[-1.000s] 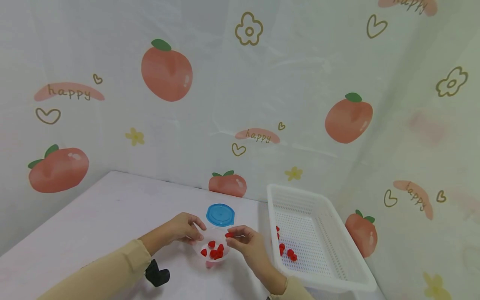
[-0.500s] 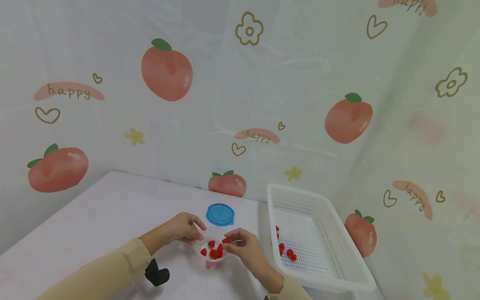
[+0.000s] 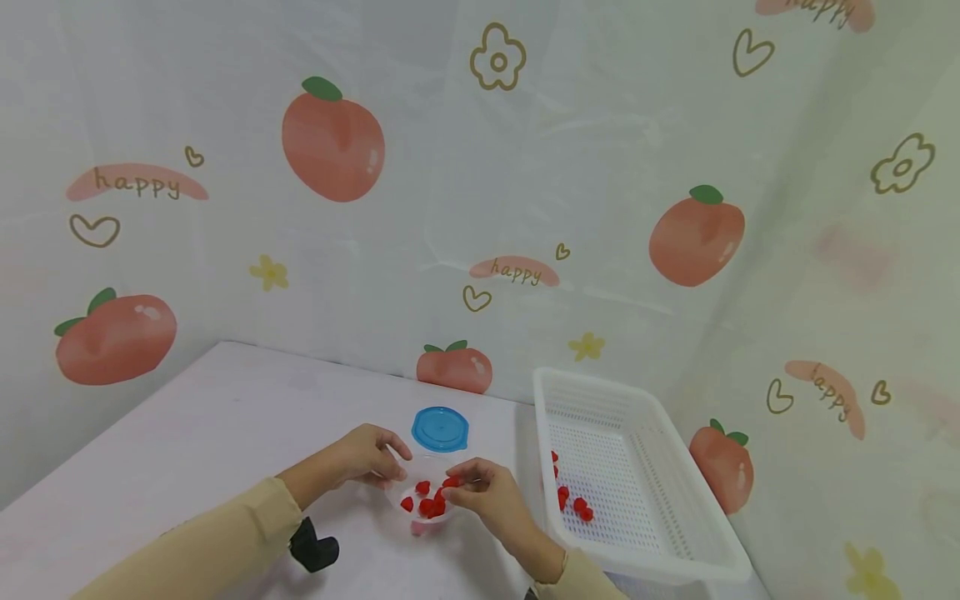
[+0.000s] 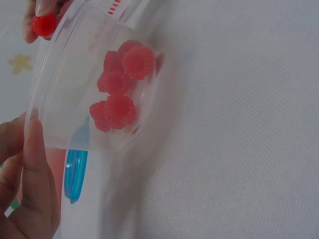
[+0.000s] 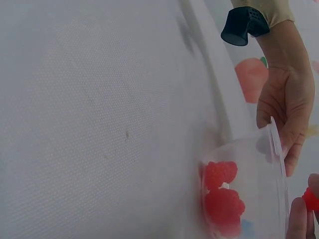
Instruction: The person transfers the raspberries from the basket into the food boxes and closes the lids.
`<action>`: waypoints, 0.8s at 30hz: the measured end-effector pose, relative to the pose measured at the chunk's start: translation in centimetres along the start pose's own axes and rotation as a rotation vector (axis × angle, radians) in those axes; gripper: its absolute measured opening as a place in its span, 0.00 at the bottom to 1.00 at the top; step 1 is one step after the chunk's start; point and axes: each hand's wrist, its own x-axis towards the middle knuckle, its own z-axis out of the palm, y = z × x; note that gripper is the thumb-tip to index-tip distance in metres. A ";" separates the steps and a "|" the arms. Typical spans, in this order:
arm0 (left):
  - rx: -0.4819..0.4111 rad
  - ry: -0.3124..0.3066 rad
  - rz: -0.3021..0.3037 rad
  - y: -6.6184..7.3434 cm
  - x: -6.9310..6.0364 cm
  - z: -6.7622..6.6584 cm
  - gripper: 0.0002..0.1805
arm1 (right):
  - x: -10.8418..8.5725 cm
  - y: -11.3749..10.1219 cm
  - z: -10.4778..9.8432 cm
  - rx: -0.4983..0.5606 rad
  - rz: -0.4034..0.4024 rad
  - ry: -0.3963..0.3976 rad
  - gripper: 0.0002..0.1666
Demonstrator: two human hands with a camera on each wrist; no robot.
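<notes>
My left hand (image 3: 363,458) grips the rim of a clear plastic container (image 3: 408,475); in the left wrist view its fingers (image 4: 35,164) lie against the rim. Several red raspberries (image 3: 426,507) rest in the container, visible through its wall (image 4: 65,109). Between thumb and fingertips, my right hand (image 3: 491,500) pinches one raspberry (image 4: 45,25) at the container's right rim. The right wrist view shows that raspberry (image 5: 311,200) at the edge of the picture, beside the rim.
A blue lid (image 3: 440,429) lies behind the container. To the right stands a white perforated basket (image 3: 637,467), with several raspberries (image 3: 581,507) near its left side. A patterned cloth (image 3: 600,125) hangs behind the table (image 3: 262,400).
My right hand has moved slightly left and down with its raspberry, closer over the container. The left hand has stayed at the rim.
</notes>
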 end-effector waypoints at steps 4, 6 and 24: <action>0.001 0.001 0.001 0.0 0.0 0.0 0.11 | 0.0 0.0 0.0 0.014 -0.004 -0.010 0.19; 0.002 0.002 0.001 0.0 -0.1 0.0 0.11 | 0.0 0.0 0.0 0.017 -0.003 -0.011 0.19; 0.007 0.008 -0.001 0.0 -0.1 0.0 0.12 | 0.3 0.0 -0.1 0.033 0.001 -0.019 0.20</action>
